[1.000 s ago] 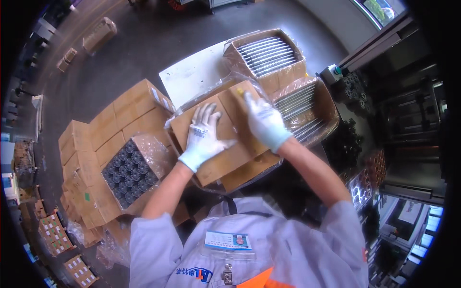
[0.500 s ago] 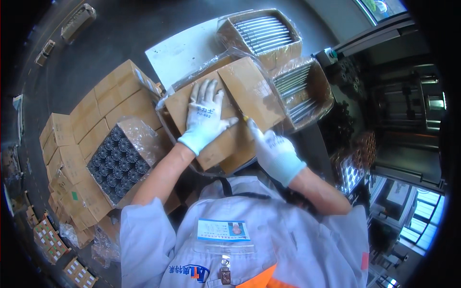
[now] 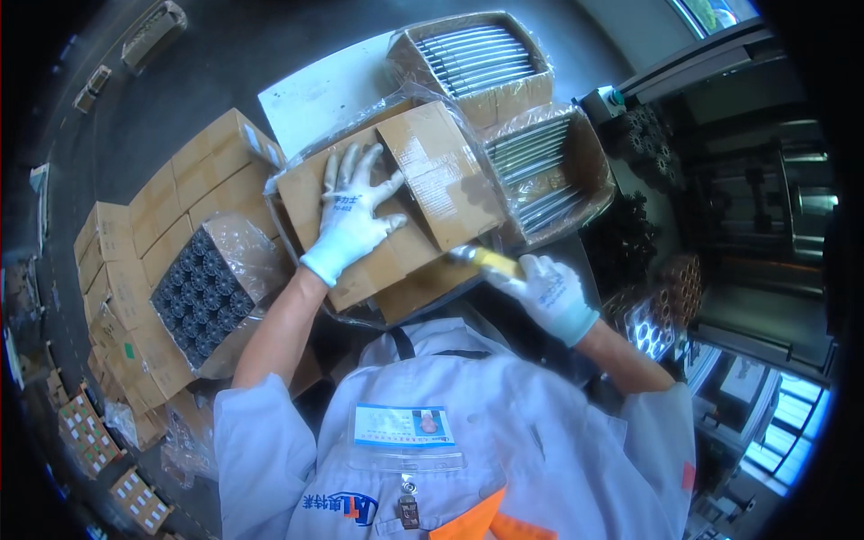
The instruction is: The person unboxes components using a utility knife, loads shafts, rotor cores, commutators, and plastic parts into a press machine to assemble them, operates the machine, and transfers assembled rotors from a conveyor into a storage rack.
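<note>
1. Head view, writing: dark printing marks both white gloves; a badge (image 3: 402, 425) and a blue-and-red logo (image 3: 346, 508) sit on the grey shirt.
2. Head view, hands: the left hand (image 3: 353, 218) lies spread on a carton (image 3: 369, 277), centre; the right hand (image 3: 551, 295) grips a yellow-handled tool (image 3: 498, 263) at its near right corner.
3. Head view, around: rod-filled boxes (image 3: 583, 184) crowd the far right; stacked cartons (image 3: 191, 175) and dark finned parts (image 3: 202, 301) stand left.
</note>
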`<state>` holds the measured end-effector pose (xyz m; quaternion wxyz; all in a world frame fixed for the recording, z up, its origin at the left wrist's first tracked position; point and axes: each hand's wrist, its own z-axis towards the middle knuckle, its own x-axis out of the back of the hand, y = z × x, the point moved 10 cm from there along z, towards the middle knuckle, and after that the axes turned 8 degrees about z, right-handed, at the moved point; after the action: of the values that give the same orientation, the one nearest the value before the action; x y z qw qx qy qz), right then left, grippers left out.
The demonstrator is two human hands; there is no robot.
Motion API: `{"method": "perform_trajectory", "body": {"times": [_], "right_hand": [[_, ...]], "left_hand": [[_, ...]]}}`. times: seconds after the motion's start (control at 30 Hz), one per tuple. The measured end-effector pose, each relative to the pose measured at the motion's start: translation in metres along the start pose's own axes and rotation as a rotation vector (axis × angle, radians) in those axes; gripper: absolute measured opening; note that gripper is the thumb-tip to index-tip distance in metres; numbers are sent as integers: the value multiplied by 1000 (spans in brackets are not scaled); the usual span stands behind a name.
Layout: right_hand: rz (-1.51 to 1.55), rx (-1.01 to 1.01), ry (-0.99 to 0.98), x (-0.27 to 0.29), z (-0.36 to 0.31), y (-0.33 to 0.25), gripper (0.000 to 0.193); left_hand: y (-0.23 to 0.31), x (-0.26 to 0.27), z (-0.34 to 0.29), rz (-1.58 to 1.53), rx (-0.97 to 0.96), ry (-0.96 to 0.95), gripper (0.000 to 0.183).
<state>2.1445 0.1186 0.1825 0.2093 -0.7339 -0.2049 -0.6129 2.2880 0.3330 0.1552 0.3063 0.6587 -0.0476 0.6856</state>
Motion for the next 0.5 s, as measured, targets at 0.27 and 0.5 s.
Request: {"method": "perform_trajectory", "body": {"times": [0.27,0.5], "right_hand": [[635,315,171,113,25,82,59],[721,386,-28,115,274,122,52]], "left_hand": [[8,3,-5,-9,-126,75,69],[14,7,-3,-41,-136,69,69]]}}
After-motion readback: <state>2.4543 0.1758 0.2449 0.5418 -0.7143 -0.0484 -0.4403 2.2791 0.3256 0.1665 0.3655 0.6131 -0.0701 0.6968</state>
